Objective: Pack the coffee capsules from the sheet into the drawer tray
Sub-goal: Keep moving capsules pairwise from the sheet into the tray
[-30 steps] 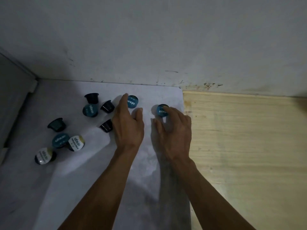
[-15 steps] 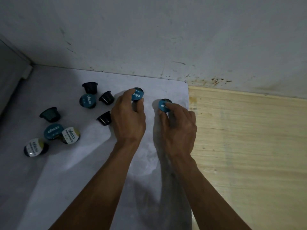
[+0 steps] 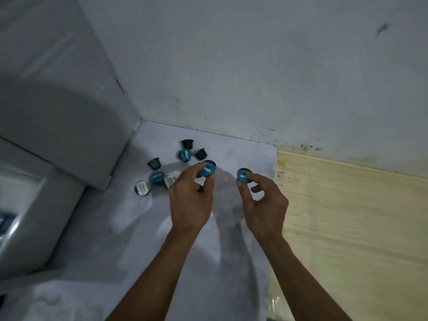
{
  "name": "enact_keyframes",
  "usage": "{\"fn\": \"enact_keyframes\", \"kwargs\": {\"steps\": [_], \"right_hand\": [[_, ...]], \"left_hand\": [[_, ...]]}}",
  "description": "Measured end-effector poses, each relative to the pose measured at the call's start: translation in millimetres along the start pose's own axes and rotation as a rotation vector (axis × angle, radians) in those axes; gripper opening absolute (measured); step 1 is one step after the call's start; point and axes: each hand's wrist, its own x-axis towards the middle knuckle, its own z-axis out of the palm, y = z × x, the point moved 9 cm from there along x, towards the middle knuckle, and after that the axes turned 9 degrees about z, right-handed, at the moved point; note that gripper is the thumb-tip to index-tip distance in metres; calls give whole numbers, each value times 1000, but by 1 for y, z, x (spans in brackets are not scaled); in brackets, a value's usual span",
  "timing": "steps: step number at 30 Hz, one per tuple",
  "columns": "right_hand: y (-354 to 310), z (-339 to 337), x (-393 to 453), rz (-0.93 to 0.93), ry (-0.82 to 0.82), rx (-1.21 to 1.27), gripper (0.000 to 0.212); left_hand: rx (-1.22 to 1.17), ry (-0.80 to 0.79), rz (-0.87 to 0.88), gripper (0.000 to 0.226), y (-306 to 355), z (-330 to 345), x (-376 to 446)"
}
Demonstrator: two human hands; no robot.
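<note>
Capsules in both hands: my left hand (image 3: 191,201) pinched one blue-lidded capsule (image 3: 209,168) between thumb and fingers, and my right hand (image 3: 261,202) pinched a second (image 3: 243,175) the same way, both apparently raised just above the white sheet (image 3: 231,228). The lids faced up at me. Seven more capsules (image 3: 184,155) lay loose on the sheet near its far left corner, some on their sides, two showing pale lids, with perhaps another hidden behind my left hand.

The step, as I judged it, was the carry to the tray. Doing it well meant keeping a firm pinch on each rim, holding the two apart so they did not knock, and swinging them left without brushing the loose ones, which looked ready to roll. A grey drawer unit (image 3: 46,158) stood at my left; something dark showed at its lower left edge, too blurred for me to call it the tray (image 3: 9,224) with certainty. I would have set each capsule down rather than dropped it.

The sheet covered the corner of a pale wooden top (image 3: 347,228), bare to my right. A white wall (image 3: 254,66) stood behind, scuffed and speckled dark along its foot. The light was dim, and my arms cast soft shadows across the sheet.
</note>
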Motion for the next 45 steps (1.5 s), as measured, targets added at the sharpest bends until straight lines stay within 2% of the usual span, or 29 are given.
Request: {"fn": "enact_keyframes", "kwargs": {"steps": [4,12,15,19,24,28,32,36,40,45], "right_hand": [[-68,1,-31,-60,-23,61,24],[-199,55,-128,-189,-105,164,22],[-238,88,-194,-227,-176,159,19],[-270,136,-279,-243,-291,144,18],[-308,187,-335,-210,-431,107,15],[-342,220,-333,-227,-457,76,17],[-353,258,-314,-227,-466,63,17],[-333,306,-290,-182,-482,48,19],[-305,353,-273,-111,-512,-58,17],[-271,403,-247,-26,-579,-202,15]], "left_hand": [[5,44,34,26,21,-80,6],[133,174,156,23,24,-270,-10],[166,155,167,21,0,-349,-36],[206,112,99,22,-49,-451,-73],[225,59,11,24,-92,-541,-81],[205,47,-20,26,-120,-570,-52],[234,-9,0,23,-151,-570,-18],[282,-102,31,22,-191,-556,19],[325,-285,57,24,-223,-526,52],[335,-441,82,20,-269,-482,95]]}}
